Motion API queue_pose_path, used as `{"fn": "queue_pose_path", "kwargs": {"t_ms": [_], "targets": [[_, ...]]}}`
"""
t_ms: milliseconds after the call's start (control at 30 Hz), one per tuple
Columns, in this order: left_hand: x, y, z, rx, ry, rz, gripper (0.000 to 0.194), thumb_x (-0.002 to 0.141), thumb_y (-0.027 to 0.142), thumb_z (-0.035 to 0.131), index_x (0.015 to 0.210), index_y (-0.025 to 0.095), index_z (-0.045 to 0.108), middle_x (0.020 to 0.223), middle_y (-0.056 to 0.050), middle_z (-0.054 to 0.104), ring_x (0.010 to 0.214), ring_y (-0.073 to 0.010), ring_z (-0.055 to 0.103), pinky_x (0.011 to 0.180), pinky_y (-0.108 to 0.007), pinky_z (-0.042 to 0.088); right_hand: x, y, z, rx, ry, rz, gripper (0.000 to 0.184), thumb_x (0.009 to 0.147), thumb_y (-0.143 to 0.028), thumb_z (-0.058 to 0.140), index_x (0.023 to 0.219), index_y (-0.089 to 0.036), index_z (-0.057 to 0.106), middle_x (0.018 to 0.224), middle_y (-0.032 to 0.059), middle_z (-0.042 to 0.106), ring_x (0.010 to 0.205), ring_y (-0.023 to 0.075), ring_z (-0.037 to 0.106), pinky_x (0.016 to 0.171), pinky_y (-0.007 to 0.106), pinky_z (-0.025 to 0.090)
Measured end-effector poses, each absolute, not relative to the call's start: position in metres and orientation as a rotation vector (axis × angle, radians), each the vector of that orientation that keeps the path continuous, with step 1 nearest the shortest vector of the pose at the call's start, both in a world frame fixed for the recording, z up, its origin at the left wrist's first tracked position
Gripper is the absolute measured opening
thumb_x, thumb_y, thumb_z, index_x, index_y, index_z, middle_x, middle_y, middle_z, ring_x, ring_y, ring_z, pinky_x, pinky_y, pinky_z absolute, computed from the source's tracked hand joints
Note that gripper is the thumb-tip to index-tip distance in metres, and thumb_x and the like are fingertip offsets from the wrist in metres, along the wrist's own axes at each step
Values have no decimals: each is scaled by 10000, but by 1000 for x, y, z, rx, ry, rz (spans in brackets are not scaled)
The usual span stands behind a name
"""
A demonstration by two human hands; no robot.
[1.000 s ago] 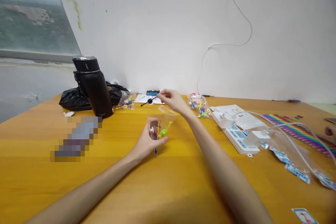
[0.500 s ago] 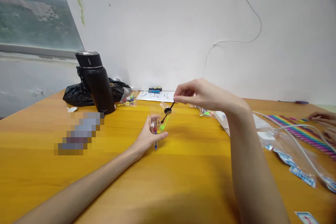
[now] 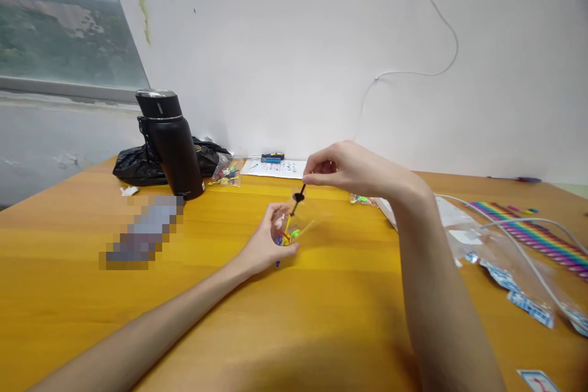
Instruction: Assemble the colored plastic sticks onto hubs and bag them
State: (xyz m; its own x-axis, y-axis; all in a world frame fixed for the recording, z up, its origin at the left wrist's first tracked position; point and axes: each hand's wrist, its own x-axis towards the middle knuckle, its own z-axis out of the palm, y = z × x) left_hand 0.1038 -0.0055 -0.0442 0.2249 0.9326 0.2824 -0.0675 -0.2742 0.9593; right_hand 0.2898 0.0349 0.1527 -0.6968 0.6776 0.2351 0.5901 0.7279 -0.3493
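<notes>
My left hand [image 3: 264, 244] is curled around what looks like a small clear plastic bag [image 3: 287, 220], its see-through edges hard to make out. Inside it are coloured plastic pieces [image 3: 287, 237], white, red, yellow, green and blue, and a blue tip pokes out below the hand. Above it, my right hand [image 3: 342, 165] pinches the top end of a thin black stick [image 3: 298, 197] with a round disc midway and a pointed lower end. That lower end hangs at the bag's upper part; whether it is inside I cannot tell.
A black bottle [image 3: 172, 147] stands at the left before a black plastic bag [image 3: 138, 165]. Behind lie a bag of coloured pieces [image 3: 228, 173], a paper sheet [image 3: 257, 168] and a screwdriver [image 3: 272, 158]. A white cable [image 3: 523, 263] crosses packets at right, near a rainbow-striped row [image 3: 528, 233].
The black stick has shifted slightly right and hangs more upright. My left hand has moved a little right with the bag. Another person's hands have left the right edge.
</notes>
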Motion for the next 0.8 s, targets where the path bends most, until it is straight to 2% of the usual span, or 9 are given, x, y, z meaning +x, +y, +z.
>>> {"fn": "queue_pose_path", "kwargs": {"t_ms": [167,300,533,667,800], "targets": [[104,-4,-45,1479,834,1241,587,722,162,782,1212,270,478,1299,-71,556,1168,-219,587,1007,-349,444,300,26,159,-977,-2586,490,199,880,-351,667,770,-215,760,601,-12,594,510,96,432,475,259,261],[102,0,-48,1438,925,1255,566,730,219,804,1202,269,495,1281,-68,566,1192,-226,566,1015,-366,432,300,25,161,-1033,-2459,384,219,903,-345,655,766,-206,754,599,1,570,532,108,428,512,278,268],[98,3,-50,1343,978,1263,587,717,328,856,1198,274,525,1309,-81,574,1231,-260,562,1049,-393,408,300,22,166,-994,-2331,283,235,896,-386,663,783,-197,745,668,32,607,617,142,506,556,288,314],[99,3,-49,1336,979,1247,568,734,341,845,1192,279,516,1341,-76,551,1226,-254,561,1071,-407,395,295,23,162,-1053,-2446,307,234,905,-363,642,780,-194,745,630,12,587,552,112,449,542,286,285],[102,0,-49,1382,819,1240,535,758,278,823,1190,269,506,1338,-78,546,1281,-246,532,1119,-408,365,289,32,153,-1152,-2455,177,207,907,-294,614,790,-177,738,646,11,599,550,100,431,561,282,274]]}}
